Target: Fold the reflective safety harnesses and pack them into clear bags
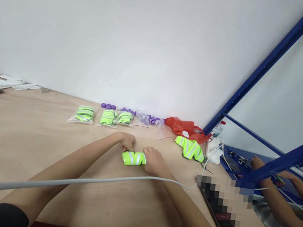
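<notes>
- Between your two hands, low on the pale wooden counter (107,205), lies a flattened, folded neon yellow-green band with silver stripes (134,158); resting it there probably spares you bearing its weight.
- Your right hand (154,161) closes over the band's right end, its fingers curled and gripping; this seems meant to stop the folds springing loose. Its thumb is hidden.
- Your left hand (128,141) bends down at the far left corner, fingers bunched together beside a small dark piece; you may be steadying or working that piece, but I cannot tell whether they pinch it.
- Beyond your hands sit three clear plastic bags with matching green bands inside, at left (85,114), middle (107,117) and right (125,117), lined up near the wall, likely to leave you working room.
- Right of your hands, a loose, crumpled green striped band (190,148) lies just in front of a thin red plastic bag (183,126), within easy reach.
- Small purple round pieces (108,106) are gathered along the wall, perhaps so they don't scatter.
- A white cable (82,181) runs across your forearms in view, nearer the camera.
</notes>
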### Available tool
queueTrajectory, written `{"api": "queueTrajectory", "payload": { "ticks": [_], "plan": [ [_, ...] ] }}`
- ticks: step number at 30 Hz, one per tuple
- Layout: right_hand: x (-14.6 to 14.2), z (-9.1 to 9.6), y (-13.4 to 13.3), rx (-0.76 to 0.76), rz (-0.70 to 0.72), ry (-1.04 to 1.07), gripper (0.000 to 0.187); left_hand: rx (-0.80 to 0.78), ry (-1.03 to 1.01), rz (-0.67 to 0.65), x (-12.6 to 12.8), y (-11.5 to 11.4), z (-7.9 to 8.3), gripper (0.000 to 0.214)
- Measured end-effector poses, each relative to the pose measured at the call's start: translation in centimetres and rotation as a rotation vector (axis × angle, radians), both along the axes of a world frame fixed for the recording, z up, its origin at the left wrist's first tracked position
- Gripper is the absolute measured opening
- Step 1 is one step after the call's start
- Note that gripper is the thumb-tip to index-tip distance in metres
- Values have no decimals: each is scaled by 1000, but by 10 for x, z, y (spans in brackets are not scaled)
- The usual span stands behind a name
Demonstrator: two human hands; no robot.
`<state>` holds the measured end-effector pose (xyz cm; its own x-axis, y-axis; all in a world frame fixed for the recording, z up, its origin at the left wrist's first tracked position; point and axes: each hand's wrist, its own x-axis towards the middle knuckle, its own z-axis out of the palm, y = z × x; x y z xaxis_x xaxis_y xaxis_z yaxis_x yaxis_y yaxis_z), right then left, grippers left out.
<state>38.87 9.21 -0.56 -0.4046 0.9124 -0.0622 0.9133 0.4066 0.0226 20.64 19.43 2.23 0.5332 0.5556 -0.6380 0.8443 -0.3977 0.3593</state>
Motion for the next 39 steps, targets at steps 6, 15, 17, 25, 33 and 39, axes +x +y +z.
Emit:
{"api": "queueTrajectory", "payload": {
  "ticks": [6, 15, 17, 25, 33, 39],
  "plan": [
    [5, -6, -2, 41, -4, 68, 30, 47, -176, 31, -10, -7, 6, 60],
    [11, -21, -6, 113, -34, 159, 26, 328, -301, 64, -14, -60, 8, 64],
    [10, -23, -7, 118, -30, 171, 21, 326, -316, 85, -13, -62, 5, 59],
    [-3, -28, -11, 172, -39, 153, 39, 314, -459, 183, -11, -63, -18, 57],
    [6, -34, -3, 159, 103, 335, 68, 248, -590, 252, -11, -52, -33, 63],
    [12, -39, 0, 156, 121, 382, 96, 243, -704, 311, -10, -45, -41, 57]
  ]
}}
